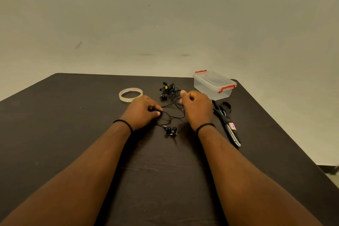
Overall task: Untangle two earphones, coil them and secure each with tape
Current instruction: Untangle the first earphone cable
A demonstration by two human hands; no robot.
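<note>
A: Entry: hands?

B: Left hand [142,111] fingers curled, pinching the black cord of the earphones [171,110] on the dark counter [73,134]. Right hand [195,106] curled round the same cord, thumb up.

A: Location, taking the tape roll [130,94] as landmark?

B: Loose cord lies just right of the roll, between the 2 hands; 2 earbuds [171,130] sit nearer the person. A tangled bundle [168,89] rests right of the roll, level with it. Clear box with red clips [214,84] farther right; scissors [226,121] right again, nearer the person.
</note>
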